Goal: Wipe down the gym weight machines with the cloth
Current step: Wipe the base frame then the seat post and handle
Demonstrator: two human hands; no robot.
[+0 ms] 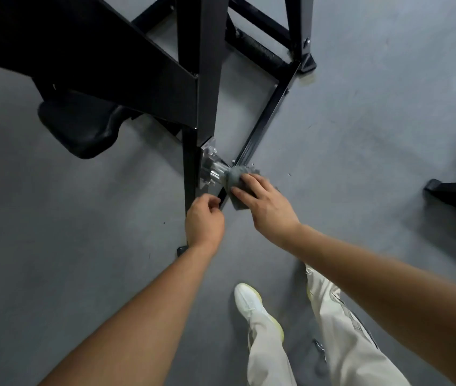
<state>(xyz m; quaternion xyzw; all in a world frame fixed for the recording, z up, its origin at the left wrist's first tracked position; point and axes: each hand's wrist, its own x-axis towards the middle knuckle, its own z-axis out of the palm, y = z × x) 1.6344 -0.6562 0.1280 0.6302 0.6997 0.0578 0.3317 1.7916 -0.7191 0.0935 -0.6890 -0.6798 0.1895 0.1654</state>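
Right hand grips grey cloth on chrome peg; left hand, curled beside black frame, grip unclear.

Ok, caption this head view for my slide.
Right hand holds grey cloth against the chrome peg; left hand curled beside the black frame.

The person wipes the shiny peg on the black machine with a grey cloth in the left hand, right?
No: the right hand holds the grey cloth, not the left hand. The head view shows it on the shiny peg of the black machine.
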